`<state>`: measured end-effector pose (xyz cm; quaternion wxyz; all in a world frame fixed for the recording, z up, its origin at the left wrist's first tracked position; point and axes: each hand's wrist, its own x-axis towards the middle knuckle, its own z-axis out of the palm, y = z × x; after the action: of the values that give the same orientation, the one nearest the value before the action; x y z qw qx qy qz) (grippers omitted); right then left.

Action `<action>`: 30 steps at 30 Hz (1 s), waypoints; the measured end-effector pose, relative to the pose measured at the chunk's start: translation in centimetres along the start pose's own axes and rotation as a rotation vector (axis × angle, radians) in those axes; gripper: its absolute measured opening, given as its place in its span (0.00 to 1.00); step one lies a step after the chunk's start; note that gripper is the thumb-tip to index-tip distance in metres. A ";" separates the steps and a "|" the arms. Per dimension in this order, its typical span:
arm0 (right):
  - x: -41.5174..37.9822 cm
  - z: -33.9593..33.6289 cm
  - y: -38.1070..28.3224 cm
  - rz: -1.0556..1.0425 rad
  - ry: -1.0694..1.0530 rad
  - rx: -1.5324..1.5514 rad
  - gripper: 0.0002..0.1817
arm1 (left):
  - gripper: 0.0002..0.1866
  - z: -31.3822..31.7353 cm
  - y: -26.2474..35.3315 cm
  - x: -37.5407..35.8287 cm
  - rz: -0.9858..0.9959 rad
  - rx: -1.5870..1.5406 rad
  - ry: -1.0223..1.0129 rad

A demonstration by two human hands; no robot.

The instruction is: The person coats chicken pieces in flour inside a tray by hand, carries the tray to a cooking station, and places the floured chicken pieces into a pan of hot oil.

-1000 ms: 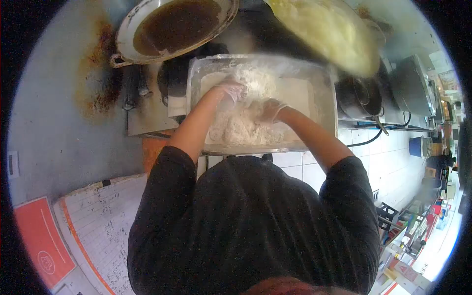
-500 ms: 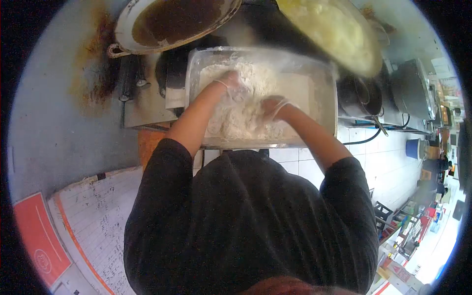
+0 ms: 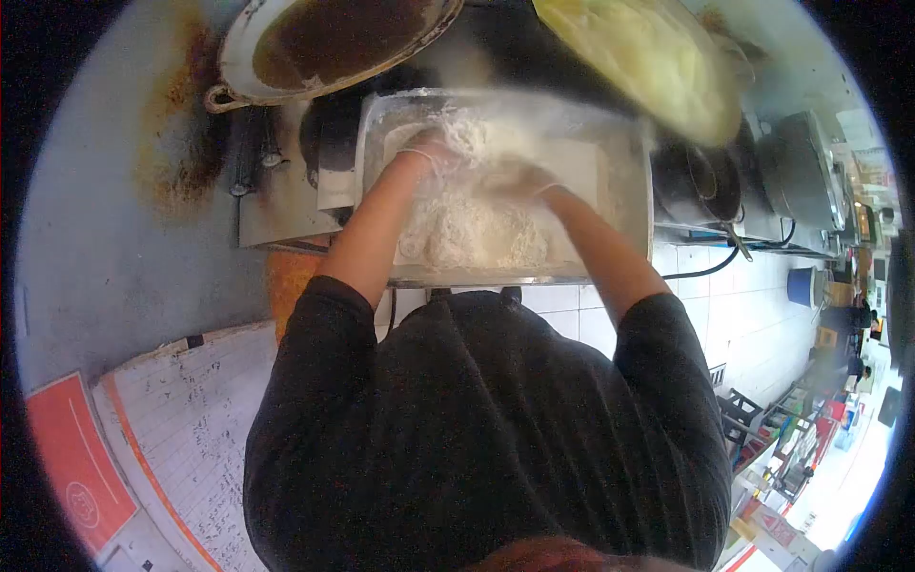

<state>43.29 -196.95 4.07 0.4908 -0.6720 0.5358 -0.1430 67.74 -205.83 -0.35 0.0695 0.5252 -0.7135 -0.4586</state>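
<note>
A person in a dark long-sleeved top leans over a bench, seen from above the head, both arms reaching forward. Just beyond the hands, to the left, sits a wide metal pan (image 3: 334, 43) holding dark brown liquid; beyond them to the right is a big round vessel (image 3: 648, 57) filled with pale yellow batter. Well behind the left hand, near the elbow, lies a ruled paper sheet (image 3: 191, 419) with an orange card beside it. Both hands are inside a clear rectangular tub (image 3: 624, 181) that stands straight in front of the person. The tub holds a heap of white floury noodles (image 3: 472, 234), which fills its near half, under and just below the hands. The left hand (image 3: 429, 153), in a thin clear glove, is buried in the heap at the tub's far left part. The right hand (image 3: 519, 179), also gloved, is close beside it, dusted white and blurred. Whether the hands are open or gripping the noodles cannot be told, as flour and blur hide the fingers
</note>
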 end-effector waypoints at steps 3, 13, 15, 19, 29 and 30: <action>0.8 1.8 -0.7 0.101 -0.165 -0.509 0.28 | 0.29 0.6 -0.5 -0.9 0.020 0.545 0.384; -0.3 -4.7 -0.1 0.015 -0.084 -0.740 0.25 | 0.32 -1.8 2.5 -1.5 -0.014 0.107 0.006; 0.4 -4.4 3.9 0.186 0.050 -0.062 0.24 | 0.35 -2.0 4.1 -3.4 -0.031 0.245 -0.023; 0.1 -0.9 3.8 0.197 -0.042 0.467 0.22 | 0.22 -1.9 5.8 -4.9 -0.128 0.134 -0.214; -2.1 -1.0 -7.3 0.088 0.094 -0.370 0.35 | 0.27 1.1 -5.6 4.6 0.004 -0.175 -0.047; -2.1 -1.9 -7.8 0.037 -0.002 -0.224 0.35 | 0.27 0.4 -5.2 4.1 -0.080 -0.514 0.024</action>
<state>45.66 -196.58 11.99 0.4158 -0.7127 0.5603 -0.0727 69.25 -209.02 -5.91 0.1909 0.5237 -0.5512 -0.6209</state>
